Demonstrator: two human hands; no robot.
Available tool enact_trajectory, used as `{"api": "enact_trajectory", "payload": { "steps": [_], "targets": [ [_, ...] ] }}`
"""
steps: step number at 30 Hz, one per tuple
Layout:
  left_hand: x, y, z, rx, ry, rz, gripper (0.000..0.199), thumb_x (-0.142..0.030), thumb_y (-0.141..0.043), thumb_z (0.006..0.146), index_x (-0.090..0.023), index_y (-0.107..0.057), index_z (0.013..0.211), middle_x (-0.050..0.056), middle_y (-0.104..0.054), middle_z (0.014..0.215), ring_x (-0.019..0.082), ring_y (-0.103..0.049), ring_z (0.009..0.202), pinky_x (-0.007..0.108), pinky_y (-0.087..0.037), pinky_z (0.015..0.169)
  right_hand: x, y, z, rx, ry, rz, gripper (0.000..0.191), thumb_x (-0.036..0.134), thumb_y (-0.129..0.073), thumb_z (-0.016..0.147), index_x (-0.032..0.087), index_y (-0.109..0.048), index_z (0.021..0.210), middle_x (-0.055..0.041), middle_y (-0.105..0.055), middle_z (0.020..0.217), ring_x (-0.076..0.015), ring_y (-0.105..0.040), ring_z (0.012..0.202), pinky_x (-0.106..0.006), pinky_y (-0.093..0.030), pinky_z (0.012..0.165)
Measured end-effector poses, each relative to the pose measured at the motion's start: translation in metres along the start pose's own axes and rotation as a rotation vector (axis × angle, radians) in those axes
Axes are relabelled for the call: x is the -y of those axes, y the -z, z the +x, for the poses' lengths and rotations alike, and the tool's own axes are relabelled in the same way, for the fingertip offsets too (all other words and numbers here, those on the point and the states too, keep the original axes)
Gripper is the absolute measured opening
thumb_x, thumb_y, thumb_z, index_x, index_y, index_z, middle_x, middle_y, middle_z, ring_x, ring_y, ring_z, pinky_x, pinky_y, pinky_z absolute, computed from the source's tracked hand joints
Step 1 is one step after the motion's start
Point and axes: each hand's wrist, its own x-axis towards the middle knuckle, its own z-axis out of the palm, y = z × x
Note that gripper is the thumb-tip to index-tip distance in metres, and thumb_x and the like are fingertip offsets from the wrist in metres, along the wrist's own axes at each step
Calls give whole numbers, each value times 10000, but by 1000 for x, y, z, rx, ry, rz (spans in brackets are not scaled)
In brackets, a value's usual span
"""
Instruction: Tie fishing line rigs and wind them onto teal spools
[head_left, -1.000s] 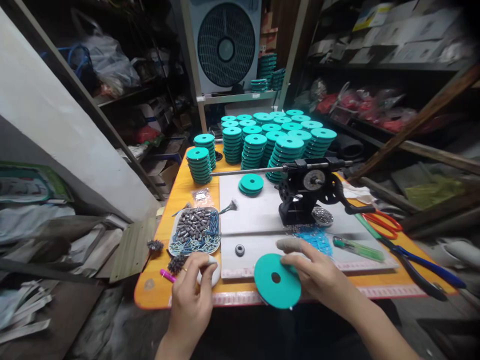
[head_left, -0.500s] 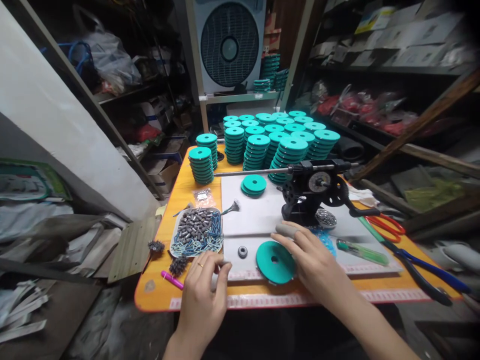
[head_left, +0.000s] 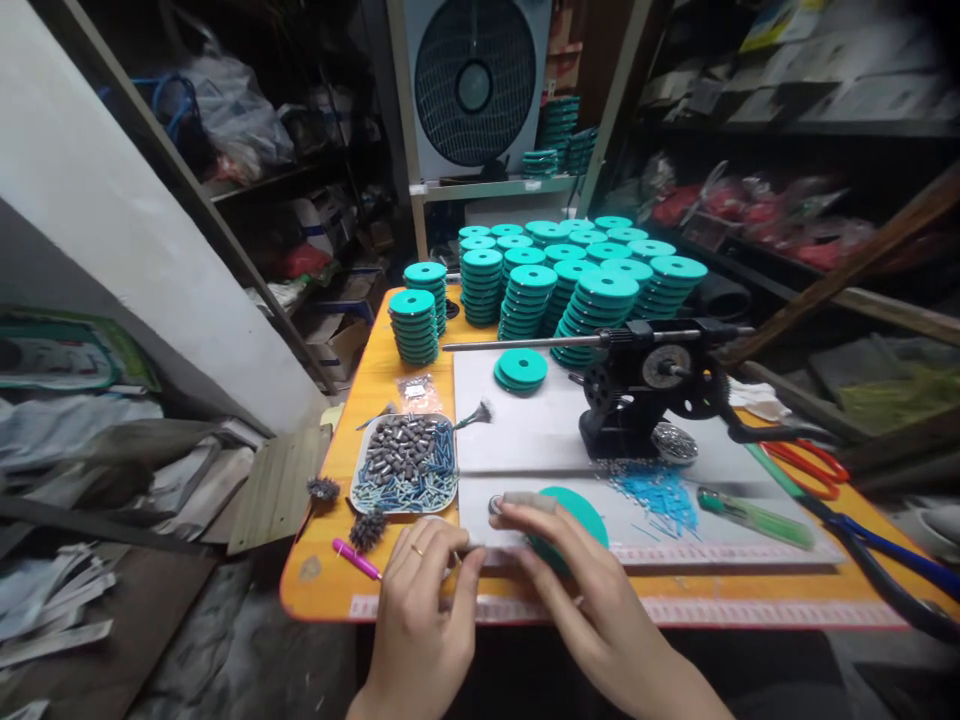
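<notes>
My right hand (head_left: 589, 585) reaches over a flat green disc spool (head_left: 581, 515), hiding its left and middle part. Its fingers are stretched out and apart, with a grey cover on one finger. A fingertip touches or nearly touches a small dark ring (head_left: 494, 506) on the white board (head_left: 506, 425). My left hand (head_left: 424, 605), with a ring on one finger, is at the board's front left corner. Its fingers curl towards the thumb, and what may be between them is too small to make out. Left of it lies a pink pen (head_left: 356, 558).
A shallow tray (head_left: 356, 490) holds small metal cylinders and blue pins. Behind the board stand stacks of green spools (head_left: 525, 300). A black hand-cranked winder (head_left: 637, 385) with a long rod, blue pieces (head_left: 664, 500), a green cutter (head_left: 754, 517) and pliers (head_left: 892, 550) occupy the right.
My right hand has moved left across the green spool to the small dark ring. My left hand stays near the board's corner with fingers curled. The camera view has shifted slightly.
</notes>
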Motion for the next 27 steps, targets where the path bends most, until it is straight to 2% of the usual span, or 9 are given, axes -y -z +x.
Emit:
{"api": "enact_trajectory", "payload": {
  "steps": [3,6,10,13,16,19,21,23,27],
  "targets": [
    [0,-2,1,10,13,-3,109,-96,-529,878,-203,-516,896,34,-603,815,197,-583,802,327,-460,726,-3,-4,4,-13,64,8,261,145,-454,946,236,-539,1175,-86,-610,1065,-200,-616,983,-321,-527,821],
    [0,-4,-1,19,33,4,101,-97,-511,884,-198,-514,876,39,-599,801,197,-577,786,331,-459,712,-5,-10,10,-41,115,0,167,128,-477,934,217,-603,997,-50,-592,853,-169,-615,767,-274,-507,655],
    [1,1,-2,27,61,29,91,-113,-504,894,-198,-519,865,37,-607,803,195,-575,798,335,-456,721,-3,-12,16,15,112,-42,154,130,-465,932,202,-598,962,-44,-562,814,-160,-583,712,-269,-481,629],
    [12,20,3,-30,78,59,79,-137,-501,903,-200,-546,894,38,-622,837,189,-586,823,331,-465,741,-1,-9,20,51,54,-66,123,175,-470,936,205,-588,914,-41,-565,809,-163,-569,700,-277,-465,632],
    [35,51,13,-157,150,157,72,-181,-507,910,-197,-574,930,47,-631,876,188,-603,856,321,-481,760,-2,-4,24,45,-15,-47,141,253,-488,940,208,-585,849,-32,-572,788,-166,-563,695,-283,-446,631],
    [58,82,28,-163,197,273,74,-208,-507,911,-186,-577,905,52,-623,885,193,-598,850,326,-473,753,-5,0,29,49,-87,10,185,314,-496,941,214,-604,828,-28,-589,798,-173,-577,740,-286,-441,661],
    [70,94,45,-130,199,312,99,-203,-489,915,-177,-584,908,64,-628,910,211,-589,895,354,-461,794,-7,3,31,71,-133,61,203,339,-495,942,217,-616,835,-26,-603,816,-174,-588,763,-284,-439,680],
    [80,98,67,-49,181,341,119,-204,-489,910,-171,-602,925,68,-636,927,219,-587,905,374,-463,812,-9,5,33,102,-173,112,219,364,-494,941,218,-624,842,-27,-612,838,-171,-592,770,-281,-435,688],
    [105,79,124,213,118,357,145,-222,-545,891,-179,-649,982,61,-660,1027,217,-583,1031,393,-452,923,-11,7,36,141,-227,202,243,403,-492,937,221,-632,857,-30,-617,878,-171,-589,814,-273,-430,720]
  ]
}}
